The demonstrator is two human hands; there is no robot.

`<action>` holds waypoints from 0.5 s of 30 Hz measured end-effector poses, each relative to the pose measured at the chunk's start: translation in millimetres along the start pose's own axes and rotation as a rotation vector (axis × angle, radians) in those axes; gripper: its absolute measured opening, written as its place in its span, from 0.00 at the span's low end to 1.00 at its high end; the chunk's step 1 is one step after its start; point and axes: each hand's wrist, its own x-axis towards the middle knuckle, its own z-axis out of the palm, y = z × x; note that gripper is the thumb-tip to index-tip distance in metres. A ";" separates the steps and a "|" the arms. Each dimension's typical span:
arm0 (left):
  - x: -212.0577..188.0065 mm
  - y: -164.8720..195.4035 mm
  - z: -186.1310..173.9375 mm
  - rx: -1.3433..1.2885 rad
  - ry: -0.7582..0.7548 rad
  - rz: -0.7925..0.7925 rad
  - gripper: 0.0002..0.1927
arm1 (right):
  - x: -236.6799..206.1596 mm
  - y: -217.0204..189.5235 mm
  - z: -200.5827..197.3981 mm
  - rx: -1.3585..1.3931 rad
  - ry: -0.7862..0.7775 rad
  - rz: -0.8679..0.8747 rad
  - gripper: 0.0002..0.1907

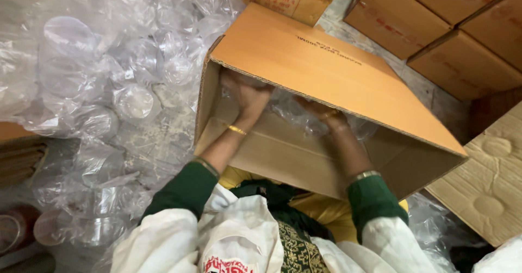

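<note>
Open cardboard carton point(337, 82), tipped toward the wearer: both hands inside. Left hand point(246, 94) spread flat against the inner wall; right hand point(326, 115) closed on clear plastic wrap point(296, 110) within. Step: filling carton. Bagged clear cups point(136, 101) heaped left of it.

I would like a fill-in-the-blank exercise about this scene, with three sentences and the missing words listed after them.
1. Both hands, the left hand and the right hand, reach inside an open ____ box.
2. Inside the box, the hands touch crumpled clear ____ wrap.
3. To the left of the box lies a heap of bagged clear plastic ____.

Missing words: cardboard; plastic; cups
</note>
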 end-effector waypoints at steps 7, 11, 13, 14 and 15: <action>25.1 -17.4 -1.9 0.237 -0.371 0.106 0.50 | 47.4 -60.2 32.4 0.167 0.015 -0.084 0.32; 41.5 -31.1 7.4 0.373 -0.492 0.162 0.44 | 43.3 -70.5 42.0 0.212 -0.090 0.078 0.30; 50.9 -36.3 11.6 0.422 -0.509 0.171 0.42 | 40.0 -74.6 44.0 0.375 -0.048 0.145 0.28; 54.3 -38.5 13.0 0.443 -0.510 0.179 0.41 | 38.5 -75.8 44.0 0.512 -0.085 0.330 0.27; 57.4 -40.5 14.2 0.451 -0.516 0.186 0.39 | 36.4 -75.7 43.6 0.649 -0.119 0.517 0.25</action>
